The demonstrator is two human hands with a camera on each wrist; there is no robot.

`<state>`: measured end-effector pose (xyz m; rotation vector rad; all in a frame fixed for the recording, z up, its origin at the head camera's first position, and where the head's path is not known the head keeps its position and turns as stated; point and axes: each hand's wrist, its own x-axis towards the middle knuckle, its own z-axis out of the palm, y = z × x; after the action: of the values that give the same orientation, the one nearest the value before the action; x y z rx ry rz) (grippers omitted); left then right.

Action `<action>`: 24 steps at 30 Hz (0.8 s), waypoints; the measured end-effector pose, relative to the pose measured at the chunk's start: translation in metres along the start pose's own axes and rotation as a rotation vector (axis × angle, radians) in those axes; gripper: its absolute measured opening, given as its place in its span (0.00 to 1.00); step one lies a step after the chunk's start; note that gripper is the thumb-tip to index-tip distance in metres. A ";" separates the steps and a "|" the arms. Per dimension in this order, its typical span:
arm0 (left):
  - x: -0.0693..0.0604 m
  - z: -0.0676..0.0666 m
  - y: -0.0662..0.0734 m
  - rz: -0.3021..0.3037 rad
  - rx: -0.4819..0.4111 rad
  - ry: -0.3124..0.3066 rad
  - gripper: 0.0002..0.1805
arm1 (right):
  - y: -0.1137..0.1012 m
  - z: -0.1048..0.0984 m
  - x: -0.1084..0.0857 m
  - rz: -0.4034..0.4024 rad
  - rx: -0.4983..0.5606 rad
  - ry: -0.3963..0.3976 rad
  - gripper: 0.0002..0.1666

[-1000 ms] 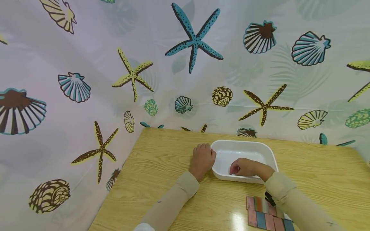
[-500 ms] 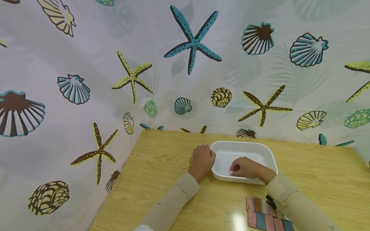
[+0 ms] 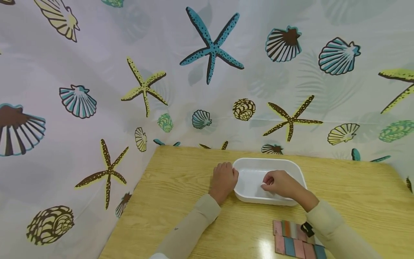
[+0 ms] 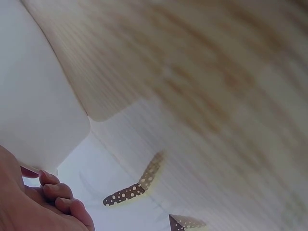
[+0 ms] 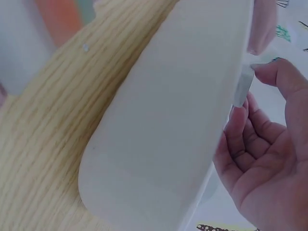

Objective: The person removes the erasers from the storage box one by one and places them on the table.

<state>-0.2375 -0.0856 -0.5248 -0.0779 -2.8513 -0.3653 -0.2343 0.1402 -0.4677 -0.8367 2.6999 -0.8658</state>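
Observation:
A white rectangular tub (image 3: 268, 200) with rounded corners stands on the table. My left hand (image 3: 224, 181) holds its left rim, and in the left wrist view the curled fingers (image 4: 62, 195) lie at the rim. Over the inside of the tub, my right hand (image 3: 281, 184) pinches a small pale flat piece (image 5: 244, 86) between thumb and fingers. That piece looks like a whitish tile in the right wrist view; the head view shows only a sliver of it. The tub's near wall hides part of its floor.
Several flat rectangular tiles (image 3: 299, 246), pink, blue, orange and greyish, lie in two rows in front of the tub, partly under the right forearm. A curtain (image 3: 181, 100) printed with shells and starfish hangs behind and left of the wooden table (image 3: 181, 172).
My right hand has lifted from the near inner side of the tub, moving slightly up and back with the pale piece. The left hand stays at the rim. The head view has shifted slightly.

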 end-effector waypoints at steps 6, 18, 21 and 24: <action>0.001 0.004 -0.002 0.004 -0.003 0.012 0.15 | -0.005 -0.006 -0.020 0.045 0.030 0.066 0.11; -0.001 0.002 -0.002 0.018 -0.022 0.010 0.15 | -0.003 -0.012 -0.074 0.209 0.083 0.086 0.14; -0.001 0.002 -0.002 0.021 -0.030 0.016 0.15 | 0.000 -0.013 -0.088 0.271 0.091 0.087 0.16; -0.001 0.003 -0.003 0.024 -0.036 0.024 0.15 | 0.004 -0.013 -0.102 0.328 0.106 0.086 0.18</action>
<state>-0.2378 -0.0876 -0.5281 -0.1133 -2.8179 -0.4102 -0.1564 0.2071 -0.4588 -0.3278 2.7254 -0.9728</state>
